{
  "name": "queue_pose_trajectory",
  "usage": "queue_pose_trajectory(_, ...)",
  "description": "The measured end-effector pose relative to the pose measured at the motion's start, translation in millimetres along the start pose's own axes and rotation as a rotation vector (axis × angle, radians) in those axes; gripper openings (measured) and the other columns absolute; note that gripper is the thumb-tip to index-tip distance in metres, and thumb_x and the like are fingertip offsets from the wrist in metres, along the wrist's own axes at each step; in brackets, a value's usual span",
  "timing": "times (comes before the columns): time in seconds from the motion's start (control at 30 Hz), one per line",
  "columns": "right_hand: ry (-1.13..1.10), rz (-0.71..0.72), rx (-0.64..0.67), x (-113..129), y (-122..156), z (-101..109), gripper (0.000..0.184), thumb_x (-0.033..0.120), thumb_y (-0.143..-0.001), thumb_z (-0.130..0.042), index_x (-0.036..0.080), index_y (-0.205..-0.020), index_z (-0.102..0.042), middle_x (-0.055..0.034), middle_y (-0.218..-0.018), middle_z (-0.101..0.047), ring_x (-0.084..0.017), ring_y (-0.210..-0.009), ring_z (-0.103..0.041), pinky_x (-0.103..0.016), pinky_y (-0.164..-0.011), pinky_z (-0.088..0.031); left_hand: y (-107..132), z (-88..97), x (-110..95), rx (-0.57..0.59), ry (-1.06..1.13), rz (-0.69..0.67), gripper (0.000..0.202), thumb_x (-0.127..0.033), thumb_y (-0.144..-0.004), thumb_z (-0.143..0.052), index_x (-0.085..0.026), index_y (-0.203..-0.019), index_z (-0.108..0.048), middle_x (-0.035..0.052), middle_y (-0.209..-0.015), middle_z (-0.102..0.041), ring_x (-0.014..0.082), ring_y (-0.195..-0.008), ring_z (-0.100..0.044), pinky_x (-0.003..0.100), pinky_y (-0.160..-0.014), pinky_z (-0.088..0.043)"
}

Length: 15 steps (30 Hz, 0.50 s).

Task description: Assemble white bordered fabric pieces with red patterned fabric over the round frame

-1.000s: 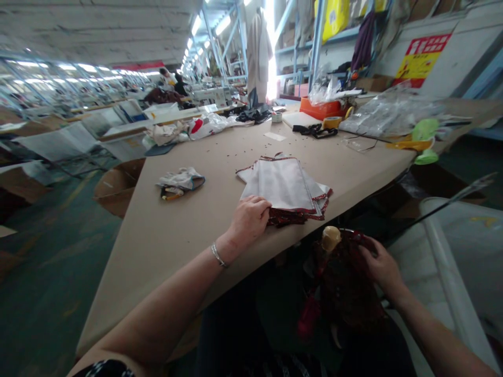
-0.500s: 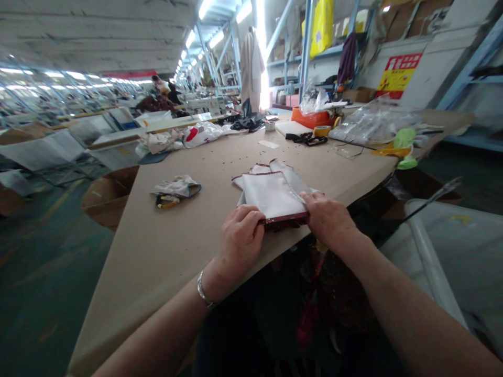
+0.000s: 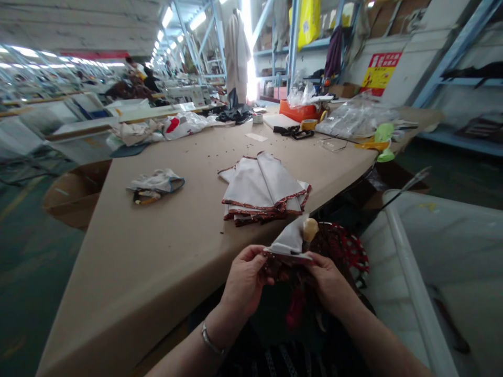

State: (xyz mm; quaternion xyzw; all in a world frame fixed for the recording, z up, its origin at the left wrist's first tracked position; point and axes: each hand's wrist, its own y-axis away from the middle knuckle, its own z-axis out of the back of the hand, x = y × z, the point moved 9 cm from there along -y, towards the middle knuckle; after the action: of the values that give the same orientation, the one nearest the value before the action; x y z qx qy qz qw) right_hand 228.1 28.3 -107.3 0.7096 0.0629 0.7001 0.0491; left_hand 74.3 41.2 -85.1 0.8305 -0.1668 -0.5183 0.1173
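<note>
Between my two hands is a piece of white fabric (image 3: 290, 240) with a dark red, glittery edge, held up just off the table's front edge. My left hand (image 3: 245, 280) pinches its left end between thumb and fingers. On the right end, my right hand (image 3: 328, 280) grips in the same way. Beyond them, on the brown-covered table (image 3: 176, 251), lies a fanned stack of similar white fabric pieces (image 3: 259, 183) with dark red sequined borders. A tan rounded knob (image 3: 310, 229) shows just behind the held piece; what it belongs to is hidden.
Crumpled work gloves (image 3: 155, 183) lie left on the table. Farther back are an orange box (image 3: 299, 111), yellow tape (image 3: 308, 124), black straps (image 3: 293, 132) and clear plastic bags (image 3: 356, 119). A white bin (image 3: 444, 251) stands close on my right, a cardboard box (image 3: 74, 196) beyond the table's left side.
Both hands have drawn back from the stack toward my body and lower, now with one fabric piece between them. The stack stays on the table, uncovered. The view has shifted slightly right.
</note>
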Motion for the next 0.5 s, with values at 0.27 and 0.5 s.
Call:
queue_pose_trajectory(0.27, -0.310, -0.247, 0.161, 14.7, 62.9, 1.2, 0.027, 0.048, -0.071, -0.068, 0.022, -0.075, -0.072, -0.0057, -0.064, -0.067, -0.023, -0.065, -0.066, -0.035, -0.063, -0.054, 17.4, -45.1, 36.0, 0.369, -0.077, 0.371, 0.036, -0.040, -0.062, -0.080, -0.015, -0.059, -0.054, -0.0037, -0.047, -0.051, 0.0049, -0.038, -0.043, 0.016, -0.037, -0.033)
queue_pose_trajectory(0.5, -0.533, -0.181, 0.022, 75.9, -8.9, 48.6, 0.046, 0.057, -0.090, -0.036, 0.025, -0.098, -0.068, -0.0039, -0.085, -0.073, -0.021, -0.084, -0.069, -0.037, -0.076, -0.055, -51.4, -96.9, 6.0, 0.339, 0.172, 0.316, 0.011, -0.020, -0.070, -0.068, -0.016, -0.077, -0.060, -0.0030, -0.059, -0.058, 0.0065, -0.041, -0.049, 0.015, -0.035, -0.030)
